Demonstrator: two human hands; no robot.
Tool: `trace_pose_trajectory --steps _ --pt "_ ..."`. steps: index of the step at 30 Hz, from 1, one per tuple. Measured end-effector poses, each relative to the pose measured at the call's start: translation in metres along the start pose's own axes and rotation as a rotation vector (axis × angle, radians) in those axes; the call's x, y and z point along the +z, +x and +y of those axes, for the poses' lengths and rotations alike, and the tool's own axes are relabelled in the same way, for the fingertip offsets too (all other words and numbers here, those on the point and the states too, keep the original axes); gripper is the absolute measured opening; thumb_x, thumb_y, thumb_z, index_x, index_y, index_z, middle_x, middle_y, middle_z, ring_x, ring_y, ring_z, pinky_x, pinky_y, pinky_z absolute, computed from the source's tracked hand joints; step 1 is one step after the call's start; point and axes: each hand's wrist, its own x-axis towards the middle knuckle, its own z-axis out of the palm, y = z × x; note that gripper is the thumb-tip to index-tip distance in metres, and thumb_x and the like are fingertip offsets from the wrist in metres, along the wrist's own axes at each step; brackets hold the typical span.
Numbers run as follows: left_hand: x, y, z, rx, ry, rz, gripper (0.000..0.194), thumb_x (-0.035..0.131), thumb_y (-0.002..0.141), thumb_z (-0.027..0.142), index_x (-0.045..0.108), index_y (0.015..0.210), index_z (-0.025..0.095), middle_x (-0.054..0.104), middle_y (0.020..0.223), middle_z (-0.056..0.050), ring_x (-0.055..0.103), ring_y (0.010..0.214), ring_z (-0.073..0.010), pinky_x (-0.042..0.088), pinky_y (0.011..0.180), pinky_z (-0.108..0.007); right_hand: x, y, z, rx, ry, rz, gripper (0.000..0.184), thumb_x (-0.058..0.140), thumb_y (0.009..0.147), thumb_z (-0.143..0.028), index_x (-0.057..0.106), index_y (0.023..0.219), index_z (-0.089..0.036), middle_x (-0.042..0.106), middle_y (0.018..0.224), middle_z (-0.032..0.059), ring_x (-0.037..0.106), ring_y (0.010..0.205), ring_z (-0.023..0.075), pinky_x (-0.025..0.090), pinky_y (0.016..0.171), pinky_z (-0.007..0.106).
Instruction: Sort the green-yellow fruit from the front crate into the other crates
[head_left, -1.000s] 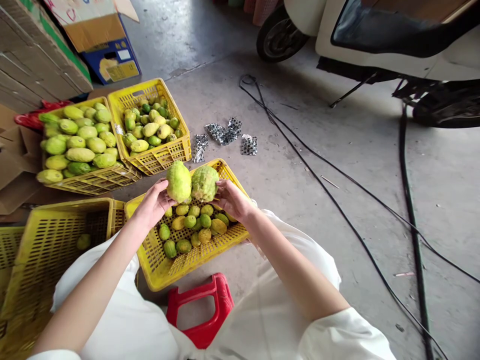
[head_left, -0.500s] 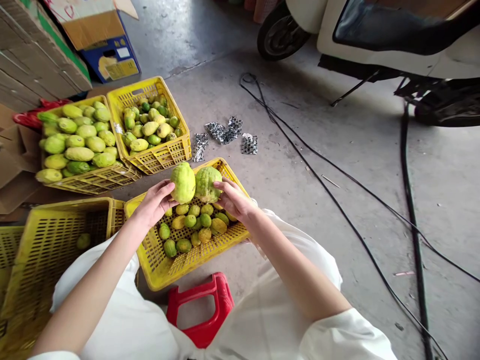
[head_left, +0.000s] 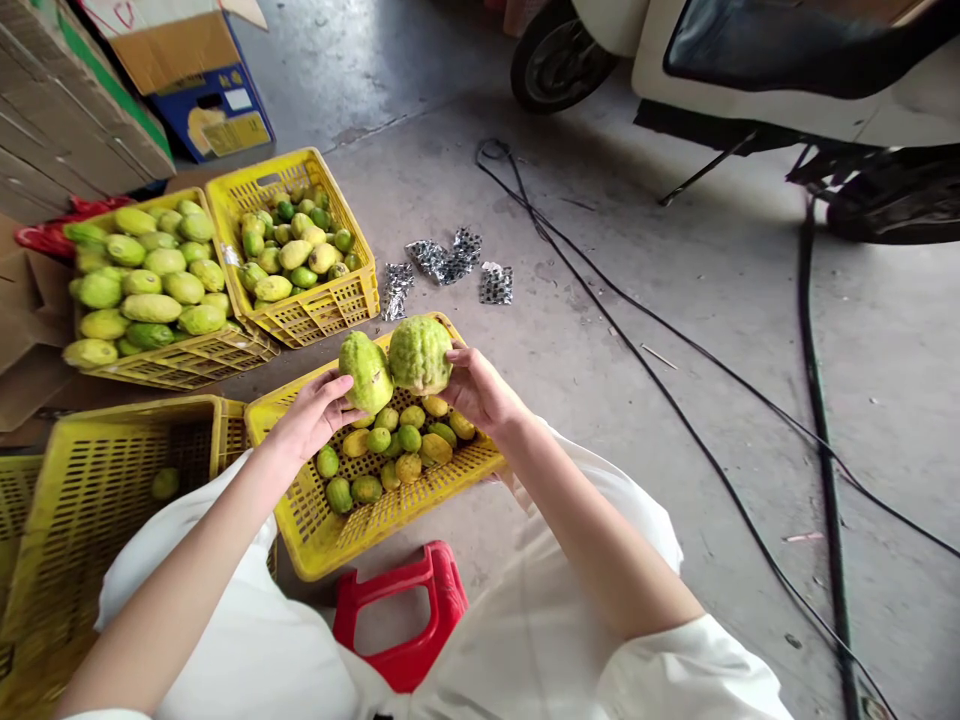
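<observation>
My left hand (head_left: 321, 408) is closed round the side of a yellow-green citron (head_left: 365, 371), which tilts a little. In my right hand (head_left: 480, 388) is a second, rounder citron (head_left: 420, 356) with bumpy, ridged skin, the fingers gripping its right side. The two fruits are held side by side, close together or touching. Below them is a yellow plastic crate (head_left: 315, 540) with several small green and yellow fruits (head_left: 409, 438) on its bottom.
Two yellow crates heaped with fruit (head_left: 165, 262) stand at the back left. A nearly bare yellow crate (head_left: 112, 520) with one fruit lies left. A red stool (head_left: 405, 615) is below me. Foil wrappers (head_left: 446, 258), black cables (head_left: 652, 385) and a scooter (head_left: 750, 90) lie beyond.
The right citron has been raised slightly and turned, showing a paler end lower down. The left citron has tilted, its top leaning left. Both hands still hold their fruit.
</observation>
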Motion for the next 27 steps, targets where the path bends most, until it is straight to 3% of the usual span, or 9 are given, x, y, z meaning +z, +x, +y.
trace_pose_trajectory --steps 7,15,23,27 --pt "0.0018 0.0007 -0.0031 -0.007 -0.045 0.066 0.024 0.086 0.079 0.017 0.075 0.1 0.016 0.088 0.107 -0.015 0.088 0.111 -0.0344 0.077 0.083 -0.038 -0.0003 0.0027 0.0042 0.028 0.044 0.02 0.032 0.077 0.073 -0.031 0.069 0.103 -0.027 0.084 0.101 0.0033 0.084 0.111 0.03 0.075 0.091 0.041" --pt "0.0039 -0.0011 -0.0066 0.03 -0.038 0.106 0.018 0.082 0.084 0.02 0.076 0.1 0.015 0.087 0.1 -0.014 0.089 0.102 -0.0328 0.077 0.079 -0.039 -0.0003 0.0019 0.0005 0.014 0.015 0.06 0.036 0.083 0.076 -0.034 0.07 0.11 -0.031 0.074 0.09 -0.0051 0.07 0.078 0.0165 0.063 0.066 0.024" --pt "0.0035 -0.0019 -0.0046 0.076 0.015 0.053 0.027 0.096 0.077 0.024 0.075 0.093 0.017 0.088 0.097 -0.013 0.089 0.112 -0.0364 0.077 0.082 -0.038 0.0004 -0.0004 -0.0012 -0.017 -0.043 0.014 0.042 0.093 0.074 -0.041 0.073 0.11 -0.032 0.076 0.09 -0.0056 0.075 0.085 0.0176 0.065 0.075 0.026" --pt "-0.0004 0.0012 -0.0065 0.094 0.022 0.027 0.046 0.106 0.066 0.025 0.074 0.099 0.019 0.087 0.099 -0.01 0.089 0.111 -0.0353 0.076 0.079 -0.036 -0.0004 -0.001 0.0023 0.006 -0.073 0.011 0.055 0.102 0.072 -0.044 0.073 0.118 -0.033 0.086 0.108 -0.0027 0.084 0.107 0.0233 0.072 0.091 0.032"
